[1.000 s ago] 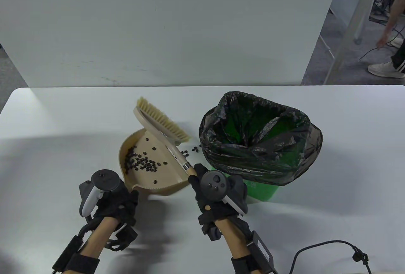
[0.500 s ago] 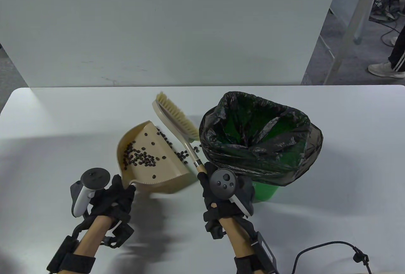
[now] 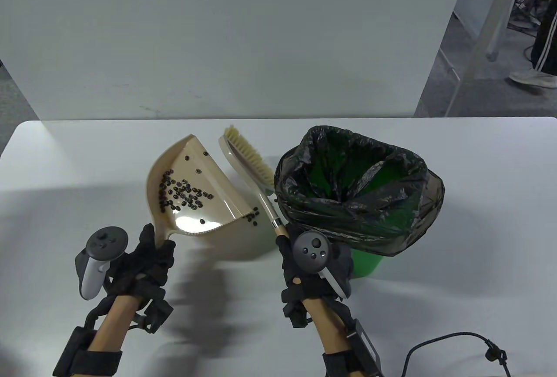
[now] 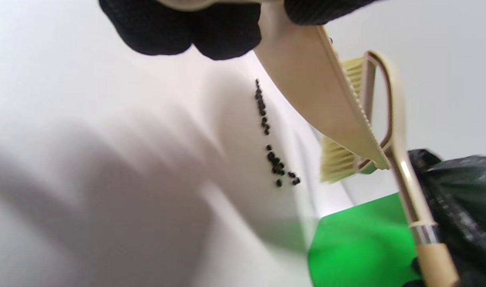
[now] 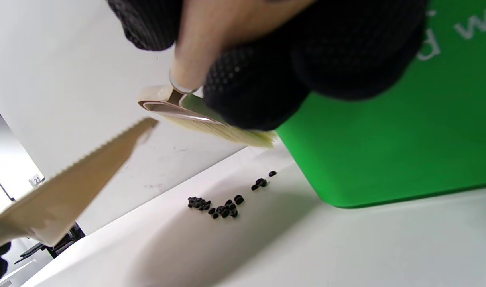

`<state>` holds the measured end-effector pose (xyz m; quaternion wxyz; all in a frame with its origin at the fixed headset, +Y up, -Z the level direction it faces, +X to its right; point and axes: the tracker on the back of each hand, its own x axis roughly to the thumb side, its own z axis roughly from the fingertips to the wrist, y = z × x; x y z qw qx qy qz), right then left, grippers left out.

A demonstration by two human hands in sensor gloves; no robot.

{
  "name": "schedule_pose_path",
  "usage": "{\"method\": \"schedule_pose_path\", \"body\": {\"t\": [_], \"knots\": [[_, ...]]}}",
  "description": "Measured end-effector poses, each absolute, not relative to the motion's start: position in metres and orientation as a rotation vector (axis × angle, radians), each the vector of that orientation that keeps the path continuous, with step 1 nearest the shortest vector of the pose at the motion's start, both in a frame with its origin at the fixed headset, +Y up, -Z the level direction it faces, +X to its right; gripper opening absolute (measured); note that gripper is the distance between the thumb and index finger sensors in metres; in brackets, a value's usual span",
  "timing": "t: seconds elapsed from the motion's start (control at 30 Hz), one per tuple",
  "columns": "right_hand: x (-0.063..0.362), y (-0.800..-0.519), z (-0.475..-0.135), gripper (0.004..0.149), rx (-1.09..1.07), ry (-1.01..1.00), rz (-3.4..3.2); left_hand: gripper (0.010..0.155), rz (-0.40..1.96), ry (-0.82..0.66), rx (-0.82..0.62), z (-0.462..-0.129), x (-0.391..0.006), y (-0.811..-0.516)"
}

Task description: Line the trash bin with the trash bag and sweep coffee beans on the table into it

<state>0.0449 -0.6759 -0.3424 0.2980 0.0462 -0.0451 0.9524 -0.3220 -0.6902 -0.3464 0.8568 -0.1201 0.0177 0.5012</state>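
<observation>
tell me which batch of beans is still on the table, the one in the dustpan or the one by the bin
The beans by the green bin lie on the table; the other batch rides in the lifted dustpan.

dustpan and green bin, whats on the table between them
A loose line of coffee beans lies on the white table, with the brush held above it; both wrist views show it.

bright, even light – soft shadows on the table (image 3: 65, 168) – wrist views blurred

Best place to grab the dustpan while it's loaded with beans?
By its stub handle at the near end, coming from the person's side, where the left hand grips now. The dustpan opens toward the trash bin, so the beans pour off the far lip.
</observation>
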Motion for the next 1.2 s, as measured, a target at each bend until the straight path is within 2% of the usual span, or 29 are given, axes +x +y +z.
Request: {"method": "schedule_pose_path", "body": {"t": [0.2,0.33,0.47,0.63,0.73,0.97,1.2], "knots": [[0.048,-0.674,-0.341,0.055,0.099,-0.115,2.470,0.080,1.176,-0.001,-0.189,-0.341,-0.330,-0.680],[0.048,-0.674,-0.341,0.055,0.103,-0.112,2.486,0.080,1.115,-0.039,-0.144,-0.338,-0.324,-0.669],[0.049,-0.675,-0.341,0.055,0.102,-0.091,2.491,0.079,1.052,-0.112,-0.022,-0.336,-0.309,-0.650],[0.050,-0.676,-0.340,0.055,0.098,-0.079,2.498,0.079,1.015,-0.235,0.070,-0.335,-0.274,-0.604],[0.049,-0.676,-0.340,0.055,0.103,-0.069,2.503,0.079,0.977,-0.284,0.078,-0.336,-0.248,-0.575],[0.047,-0.679,-0.340,0.054,0.119,-0.045,2.529,0.079,0.701,-0.309,0.161,-0.346,-0.186,-0.524],[0.048,-0.680,-0.340,0.054,0.120,-0.043,2.527,0.079,0.331,-0.310,0.279,-0.360,-0.136,-0.503]]}}
